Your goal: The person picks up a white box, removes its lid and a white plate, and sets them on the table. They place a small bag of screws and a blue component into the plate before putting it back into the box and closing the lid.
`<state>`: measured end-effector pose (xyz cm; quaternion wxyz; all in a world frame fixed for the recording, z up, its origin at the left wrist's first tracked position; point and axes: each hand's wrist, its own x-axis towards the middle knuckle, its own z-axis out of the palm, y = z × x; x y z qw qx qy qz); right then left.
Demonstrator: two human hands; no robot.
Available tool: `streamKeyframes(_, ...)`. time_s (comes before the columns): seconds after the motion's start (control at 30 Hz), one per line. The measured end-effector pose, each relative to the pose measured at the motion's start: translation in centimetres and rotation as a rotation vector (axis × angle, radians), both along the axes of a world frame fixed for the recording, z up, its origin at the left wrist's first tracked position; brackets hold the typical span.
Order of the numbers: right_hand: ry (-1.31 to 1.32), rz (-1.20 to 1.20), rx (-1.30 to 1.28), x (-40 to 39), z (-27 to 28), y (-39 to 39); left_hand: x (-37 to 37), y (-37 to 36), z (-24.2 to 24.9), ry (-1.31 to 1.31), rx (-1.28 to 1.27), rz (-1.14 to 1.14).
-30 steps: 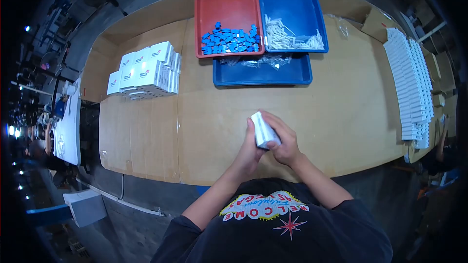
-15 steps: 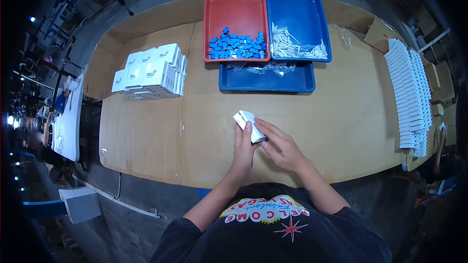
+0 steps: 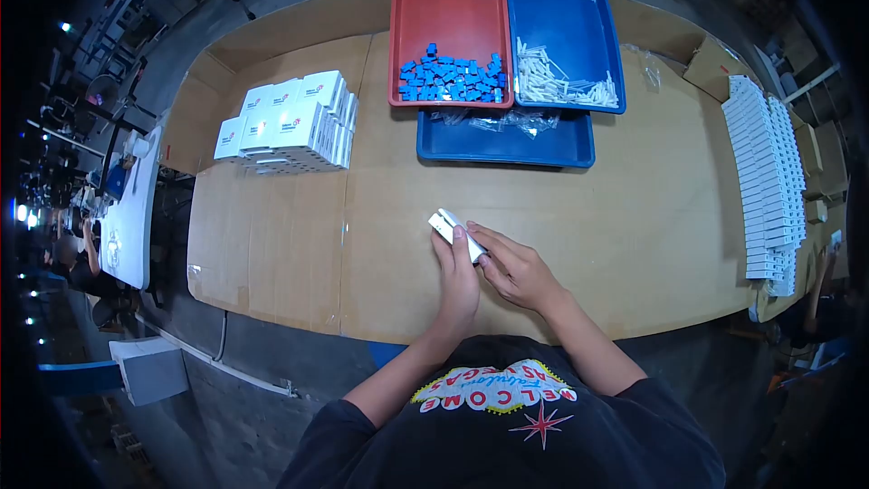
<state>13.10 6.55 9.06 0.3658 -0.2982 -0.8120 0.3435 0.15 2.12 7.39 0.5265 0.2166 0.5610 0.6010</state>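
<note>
Just above the cardboard-covered tabletop, a small white box is held in front of my body. A narrow side of it faces up, with a dark slit near its far end. My left hand is closed around the box from the left, thumb lying along its upper side. My right hand grips it from the right, with the fingertips on the edge and near end. Both palms hide part of the box.
Stacked printed white boxes stand at the left. At the back, a red tray holds blue pieces and a blue tray holds white sticks. A lower blue tray contains clear plastic bags. Long white stacks line the right side.
The box has turned in my hands, so its broad white face shows less and its narrow side more. The view has shifted slightly. Both hands stay on the box.
</note>
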Motion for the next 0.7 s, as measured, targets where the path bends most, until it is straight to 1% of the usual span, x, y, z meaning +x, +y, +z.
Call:
streamKeyframes(0.07,0.013,-0.015,0.024,-0.1,0.1,-0.1,0.1,-0.1,-0.1,-0.004,-0.014,-0.019)
streamKeyframes(0.2,0.016,-0.029,-0.063,-0.2,-0.9,-0.5,0.7,0.3,-0.5,-0.073,-0.007,0.025)
streamKeyframes(0.27,0.025,-0.04,-0.099,-0.4,-1.0,-0.9,0.6,0.4,-1.0,-0.059,-0.007,0.018)
streamKeyframes(0.47,0.033,-0.056,0.091,-1.0,-1.9,-0.6,0.7,0.8,-1.6,-0.031,0.021,0.067)
streamKeyframes(0.6,0.049,-0.056,0.066,-0.8,-1.7,-0.1,0.6,0.7,0.9,-0.145,0.032,-0.012)
streamKeyframes(0.7,0.036,-0.045,0.071,-0.5,-1.8,0.1,1.0,0.6,0.0,-0.145,0.051,0.003)
